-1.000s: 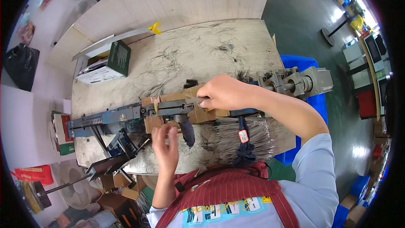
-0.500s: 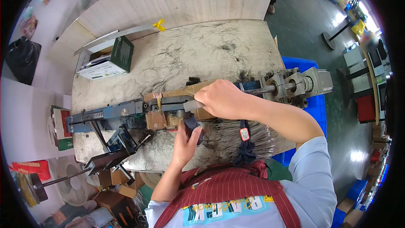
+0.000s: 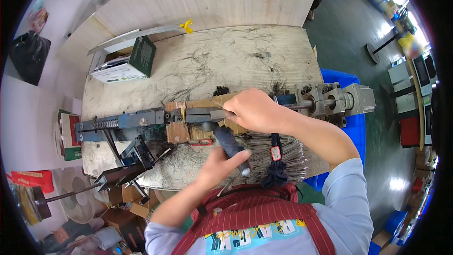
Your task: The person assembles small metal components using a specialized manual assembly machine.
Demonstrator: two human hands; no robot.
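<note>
- Two hands work on a long metal machine (image 3: 141,119) that lies across the near part of the workbench (image 3: 226,61), from its left edge to its right edge.
- Left hand (image 3: 222,160): fingers closed around a dark handle (image 3: 230,144) that hangs down from the middle of the machine, over the near edge of the workbench.
- Right hand (image 3: 255,109): curled over the middle of the machine, pressing down on it; whether the fingers grip anything underneath cannot be told.
- Machine appearance: blue-grey bar with a coil spring near its left end, brown cardboard padding (image 3: 181,125) bound around its middle, and a grey block assembly (image 3: 337,101) at its right end.
- Packages: a dark green box (image 3: 141,55) stands tilted at the far left corner of the workbench, touching a flat white carton (image 3: 115,72) just beside it.
- A small red tag (image 3: 275,153) on a dark cord hangs at the near edge, below the right forearm.
- A yellow clip (image 3: 188,26) sits at the far edge, on the end of a long pale strip.
- Loose dark bristles (image 3: 207,66) are scattered over the workbench top.
</note>
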